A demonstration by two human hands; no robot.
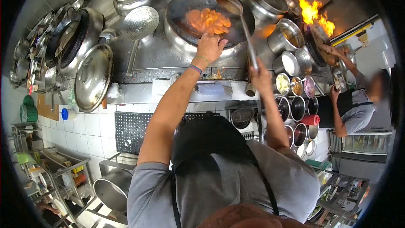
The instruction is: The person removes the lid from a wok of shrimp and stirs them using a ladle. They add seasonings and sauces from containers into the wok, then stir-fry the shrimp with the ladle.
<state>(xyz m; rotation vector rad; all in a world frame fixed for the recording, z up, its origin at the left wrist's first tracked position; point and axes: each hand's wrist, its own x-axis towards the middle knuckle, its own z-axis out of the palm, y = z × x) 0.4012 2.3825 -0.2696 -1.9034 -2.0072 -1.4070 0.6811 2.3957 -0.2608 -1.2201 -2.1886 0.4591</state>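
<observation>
My right hand (262, 78) is wrapped round the long handle of a ladle (247, 29), whose bowl rests over the right side of a black wok (179, 17). Orange-red pieces of food (209, 20) lie in the middle of the wok, with a faint haze over them. At the wok's near edge, my left hand (209, 50) reaches in over the rim, close to the food. Its thumb sticks out to the right; its fingertips point down and away, so their grip is hidden. A perforated skimmer (141, 22) lies left of the wok.
Flames (314, 12) rise from another wok at the right, where a co-worker (354, 105) stands. Metal pots (291, 36) and small bowls of ingredients (282, 83) line the right side. At the left are a lid (93, 78) and a second wok (86, 38).
</observation>
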